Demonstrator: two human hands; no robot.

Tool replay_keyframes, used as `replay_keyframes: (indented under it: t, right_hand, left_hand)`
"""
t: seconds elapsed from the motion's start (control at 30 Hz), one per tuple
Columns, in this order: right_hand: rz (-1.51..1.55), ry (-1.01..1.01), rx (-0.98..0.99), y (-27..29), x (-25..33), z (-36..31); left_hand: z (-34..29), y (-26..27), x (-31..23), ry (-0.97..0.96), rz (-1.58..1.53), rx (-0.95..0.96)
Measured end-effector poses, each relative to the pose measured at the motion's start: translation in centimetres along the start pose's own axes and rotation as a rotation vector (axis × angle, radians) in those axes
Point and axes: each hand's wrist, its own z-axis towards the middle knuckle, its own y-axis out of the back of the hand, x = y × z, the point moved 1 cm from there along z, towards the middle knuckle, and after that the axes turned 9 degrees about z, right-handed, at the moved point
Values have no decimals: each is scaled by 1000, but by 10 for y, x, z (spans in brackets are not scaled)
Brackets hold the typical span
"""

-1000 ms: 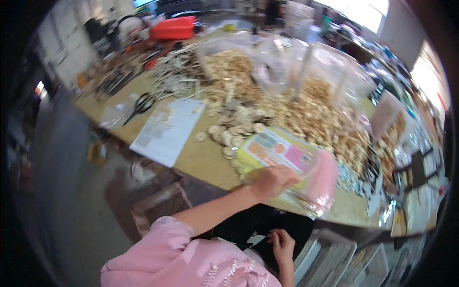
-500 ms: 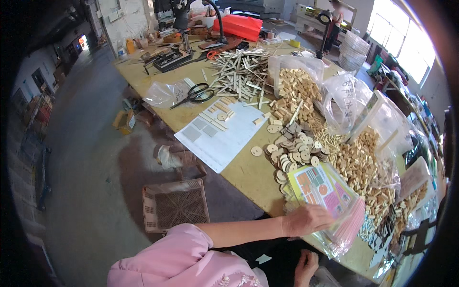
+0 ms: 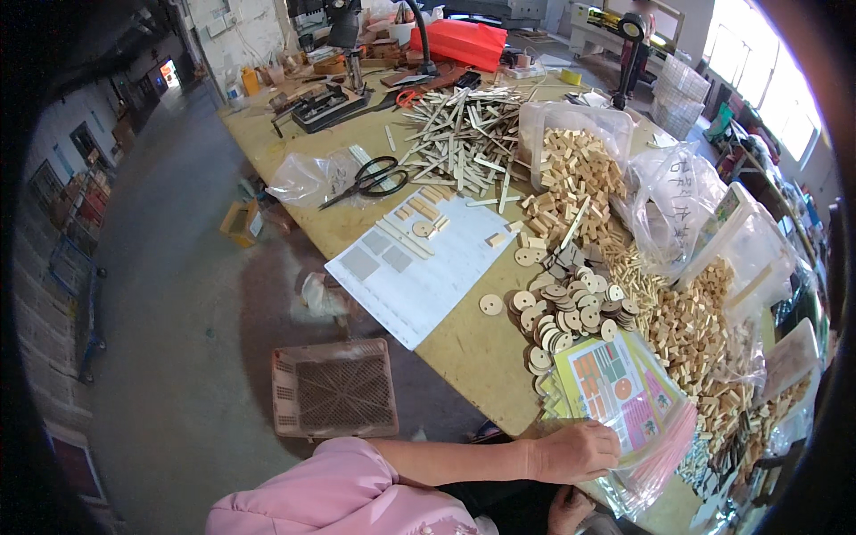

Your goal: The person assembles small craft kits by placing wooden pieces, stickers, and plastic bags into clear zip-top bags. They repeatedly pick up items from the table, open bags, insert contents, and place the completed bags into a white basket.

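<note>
At the front edge of the table my left hand (image 3: pixel 575 453) lies over the lower left corner of a stack of printed colour sheets (image 3: pixel 596 379). Its fingers are curled down and closed, hiding what they pinch. Beside them, clear plastic bags with pink edges (image 3: pixel 664 446) fan out to the right. My right hand (image 3: pixel 568 512) is low at the table edge, below the left one, in shadow, with its fingers mostly hidden. Just beyond the sheets lies a heap of round wooden discs (image 3: pixel 575 308) with small holes.
A white paper (image 3: pixel 401 308) carries a few wooden parts. Black scissors (image 3: pixel 367 182), a pile of flat sticks (image 3: pixel 464 134), a clear tub (image 3: pixel 615 135) and spilled wooden blocks (image 3: pixel 687 312) surround it. A plastic crate (image 3: pixel 283 392) sits on the floor at left. Another person stands far back.
My left hand has drawn back toward the table's front edge, and its fingers have curled in at the sheets' corner. The view has shifted slightly; my right hand shows less.
</note>
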Motion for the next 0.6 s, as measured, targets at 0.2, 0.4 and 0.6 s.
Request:
replay_keyframes:
  t: [0.2, 0.4, 0.6]
  right_hand:
    - [-78, -198, 46, 19, 25, 8]
    - [-29, -95, -29, -6, -22, -17]
    - [-11, -69, -20, 7, -16, -6]
  left_hand:
    - [0, 6, -2, 22, -12, 32]
    - [1, 7, -4, 19, -26, 37]
    - [-2, 1, -1, 24, 10, 59]
